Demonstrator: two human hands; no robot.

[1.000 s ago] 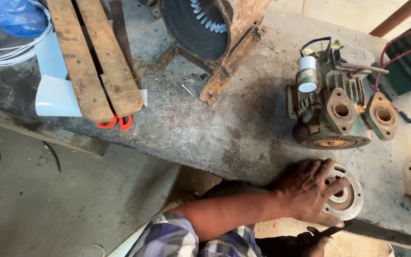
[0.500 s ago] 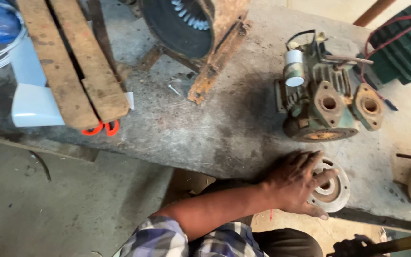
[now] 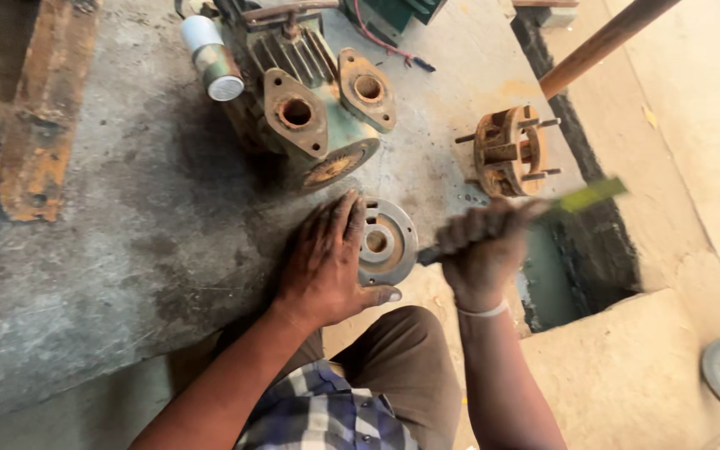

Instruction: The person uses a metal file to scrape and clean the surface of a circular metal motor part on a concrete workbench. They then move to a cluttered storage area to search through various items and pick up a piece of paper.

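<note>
Round metal flange plate flat on the grey counter, close to its near edge, just in front of the rusty green pump body. Left hand pressed palm-down on the counter, fingers spread wide and flat, covering the plate's left rim, thumb stretched out along the lower edge of the plate. Right hand just to the right of the plate, raised slightly above the counter edge, curled tight into a fist around a long thin tool; dark end of the tool poking out toward the plate, yellow-green end sticking out up and to the right.

Right hand and tool both heavily blurred, so kind of tool not readable, and contact between its dark tip and the plate impossible to judge. Left part of the plate hidden beneath the fingers. Rusted coupling with protruding studs on the counter beyond the right hand, well apart from the plate. Pump body cut off at the top of the view; wooden beam cut off at left.
</note>
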